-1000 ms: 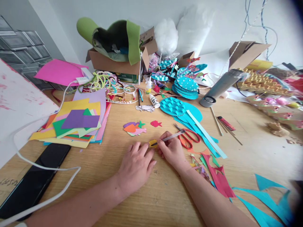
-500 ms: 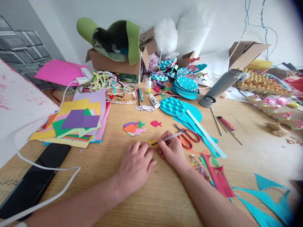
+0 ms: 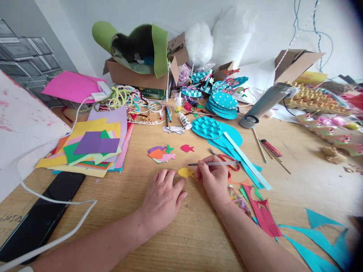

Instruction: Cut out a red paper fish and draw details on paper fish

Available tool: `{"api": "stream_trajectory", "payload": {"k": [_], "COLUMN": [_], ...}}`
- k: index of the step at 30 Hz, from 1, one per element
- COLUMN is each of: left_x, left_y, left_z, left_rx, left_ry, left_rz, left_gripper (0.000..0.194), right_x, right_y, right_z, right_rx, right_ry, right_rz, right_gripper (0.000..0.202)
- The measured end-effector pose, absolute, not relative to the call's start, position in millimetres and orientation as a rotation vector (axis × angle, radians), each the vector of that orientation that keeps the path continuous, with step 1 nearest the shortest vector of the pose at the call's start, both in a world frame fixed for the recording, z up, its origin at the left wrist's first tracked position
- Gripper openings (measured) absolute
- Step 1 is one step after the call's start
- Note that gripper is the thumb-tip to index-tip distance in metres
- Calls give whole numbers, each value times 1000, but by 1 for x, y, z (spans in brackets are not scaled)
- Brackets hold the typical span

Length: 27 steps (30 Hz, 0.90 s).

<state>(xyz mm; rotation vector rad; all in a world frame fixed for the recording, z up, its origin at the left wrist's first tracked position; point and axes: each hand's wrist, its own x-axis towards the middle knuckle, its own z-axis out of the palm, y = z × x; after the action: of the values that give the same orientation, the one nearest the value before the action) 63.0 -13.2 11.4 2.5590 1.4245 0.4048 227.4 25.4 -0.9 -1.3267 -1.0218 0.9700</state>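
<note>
Between my hands a yellow paper fish (image 3: 185, 172) lies flat on the wooden table. My left hand (image 3: 166, 194) rests on the tabletop with its fingers stretched out, the fingertips at the fish's left and lower edge. Pinched in my right hand (image 3: 212, 179) is a slim pen (image 3: 219, 163), its dark tip pointing left just above the fish's tail. Beyond the fish are a red paper fish (image 3: 187, 148) and a small pile of coloured paper fish (image 3: 161, 154). Red-handled scissors (image 3: 234, 165) lie partly hidden behind my right hand.
Coloured paper sheets (image 3: 96, 145) and a black phone (image 3: 42, 215) lie at left. Glue bottles (image 3: 185, 121) and turquoise woven paper ovals (image 3: 207, 127) are farther back. A metal flask (image 3: 265, 104) lies at right. Paper scraps (image 3: 263, 211) spread beside my right forearm.
My right hand has moved right, lifting the pen off the yellow fish and turning it nearly level. More of the fish now shows. My left hand has stayed in place.
</note>
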Motion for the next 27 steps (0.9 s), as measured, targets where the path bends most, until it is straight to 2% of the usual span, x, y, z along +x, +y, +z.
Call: {"api": "stream_trajectory", "payload": {"k": [27], "left_x": [64], "left_y": [-13], "left_z": [16], "left_rx": [2600], "left_ry": [1409], "left_rz": [384], "left_gripper": [24], "right_x": [228], "right_y": [27], "right_z": [-12], "right_rx": [-1403], "right_ry": [-1307], "right_rz": [1088], "right_gripper": [26]}}
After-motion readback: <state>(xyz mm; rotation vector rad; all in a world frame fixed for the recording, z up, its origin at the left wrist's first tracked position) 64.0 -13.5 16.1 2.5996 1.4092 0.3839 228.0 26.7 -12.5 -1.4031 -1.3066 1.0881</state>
